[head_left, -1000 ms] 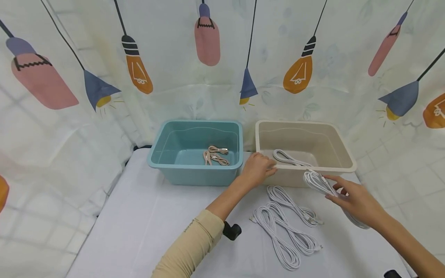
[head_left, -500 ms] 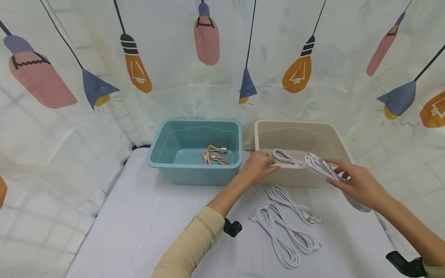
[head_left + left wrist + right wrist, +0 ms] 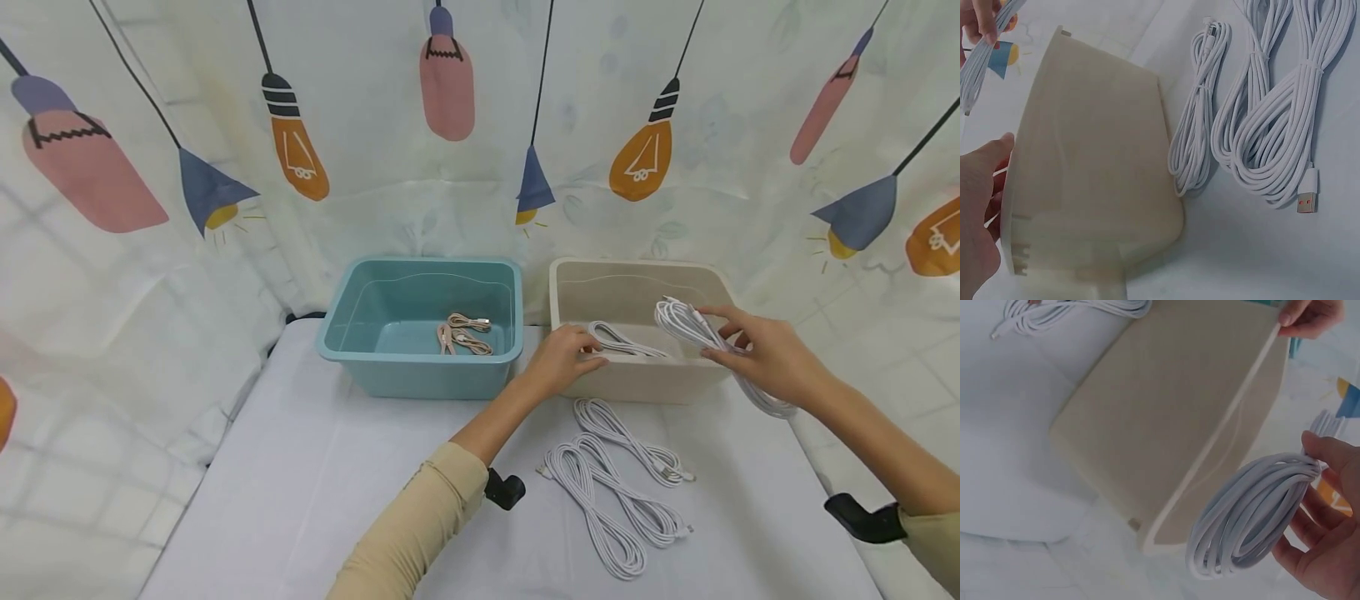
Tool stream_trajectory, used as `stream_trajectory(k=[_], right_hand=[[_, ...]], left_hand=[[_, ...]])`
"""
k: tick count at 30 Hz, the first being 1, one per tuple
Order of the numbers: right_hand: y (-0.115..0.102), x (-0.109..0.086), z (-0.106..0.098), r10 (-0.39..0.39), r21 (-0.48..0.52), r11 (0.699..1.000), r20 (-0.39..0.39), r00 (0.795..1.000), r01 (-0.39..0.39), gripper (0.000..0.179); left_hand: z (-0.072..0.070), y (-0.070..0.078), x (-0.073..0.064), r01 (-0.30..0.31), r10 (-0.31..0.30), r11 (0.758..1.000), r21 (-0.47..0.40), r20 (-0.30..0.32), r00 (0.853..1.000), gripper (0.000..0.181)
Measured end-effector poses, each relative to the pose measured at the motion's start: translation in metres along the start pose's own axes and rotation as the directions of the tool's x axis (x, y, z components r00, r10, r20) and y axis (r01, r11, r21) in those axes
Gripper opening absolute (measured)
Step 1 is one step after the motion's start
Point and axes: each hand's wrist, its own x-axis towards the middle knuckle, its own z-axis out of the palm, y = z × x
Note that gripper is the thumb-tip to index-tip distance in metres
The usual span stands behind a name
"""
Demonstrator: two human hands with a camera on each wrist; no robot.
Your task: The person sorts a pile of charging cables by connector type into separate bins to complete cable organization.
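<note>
My right hand [image 3: 772, 357] holds a coiled white cable [image 3: 690, 323] over the right front part of the beige bin [image 3: 641, 379]. In the right wrist view, thumb and fingers pinch the coil [image 3: 1254, 512] near its tie. The left hand [image 3: 558, 360] grips the bin's rim at the front left corner. In the left wrist view its thumb [image 3: 999, 145] lies at the rim on one side, the other fingers partly hidden behind the edge. Inside the bin lies another white cable [image 3: 618, 340], partly covered by the front wall.
A teal bin [image 3: 420, 379] stands left of the beige one, with several beige cables [image 3: 467, 335] inside. Several coiled white cables [image 3: 600, 500] lie on the white-covered table [image 3: 322, 483] in front. Behind hangs a curtain [image 3: 375, 167] printed with lamps.
The right hand has risen and moved toward the back, carrying the white cable from in front of the beige bin to above its opening. My left hand stays at the rim.
</note>
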Motion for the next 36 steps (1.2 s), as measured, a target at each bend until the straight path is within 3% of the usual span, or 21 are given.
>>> stream_trajectory(k=[11, 17, 24, 36], right_hand=[[0.010, 0.029, -0.009, 0.021, -0.009, 1.000, 0.039, 0.999, -0.021, 0.062], [0.015, 0.045, -0.008, 0.017, -0.013, 1.000, 0.049, 0.999, -0.016, 0.060], [0.023, 0.060, -0.008, 0.014, -0.023, 1.000, 0.045, 0.999, -0.012, 0.058], [0.035, 0.088, -0.008, 0.112, -0.013, 0.994, 0.166, 0.980, -0.111, 0.059]], left_hand=[[0.001, 0.002, 0.002, 0.004, -0.004, 1.000, -0.006, -0.026, 1.000, 0.014], [0.002, 0.003, 0.004, 0.017, -0.017, 0.999, 0.032, -0.008, 1.000, 0.015], [0.002, 0.005, 0.004, 0.005, -0.003, 0.997, 0.082, -0.034, 0.999, 0.015], [0.001, 0.006, 0.004, 0.039, -0.038, 0.998, 0.043, -0.030, 0.999, 0.014]])
